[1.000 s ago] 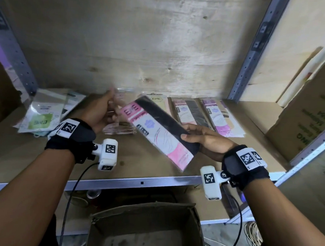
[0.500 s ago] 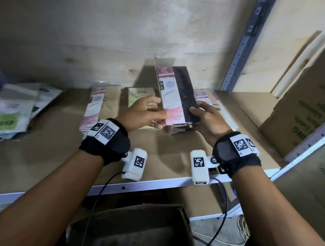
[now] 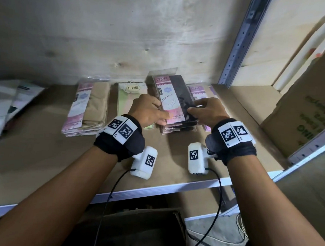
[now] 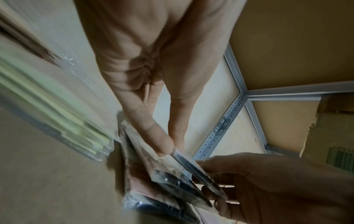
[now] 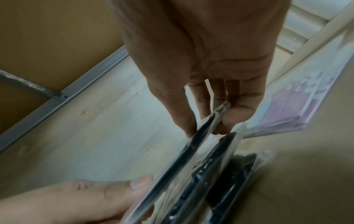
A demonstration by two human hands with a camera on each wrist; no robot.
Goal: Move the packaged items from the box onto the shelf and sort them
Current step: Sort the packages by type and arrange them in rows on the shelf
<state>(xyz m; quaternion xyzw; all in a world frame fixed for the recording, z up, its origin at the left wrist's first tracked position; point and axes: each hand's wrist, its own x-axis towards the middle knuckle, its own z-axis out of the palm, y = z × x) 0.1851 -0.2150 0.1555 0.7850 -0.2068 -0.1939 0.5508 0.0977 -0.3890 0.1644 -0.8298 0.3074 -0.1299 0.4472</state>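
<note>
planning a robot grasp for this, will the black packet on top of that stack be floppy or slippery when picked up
The black packet likely flexes a little: it is thin and flat, with a card insert inside. Its glossy wrap glints in the right wrist view, so probably slippery. Both hands, left hand and right hand, pinch its edges.

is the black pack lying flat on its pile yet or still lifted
Lifted at its near end: both wrist views show a gap under the black pack above the pile.

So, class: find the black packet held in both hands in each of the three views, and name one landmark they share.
Head: centre, black packet on its stack.
Left wrist: lower centre, seen edge-on.
Right wrist: lower centre, edge-on.
Shared landmark: the pale plywood back wall.
</note>
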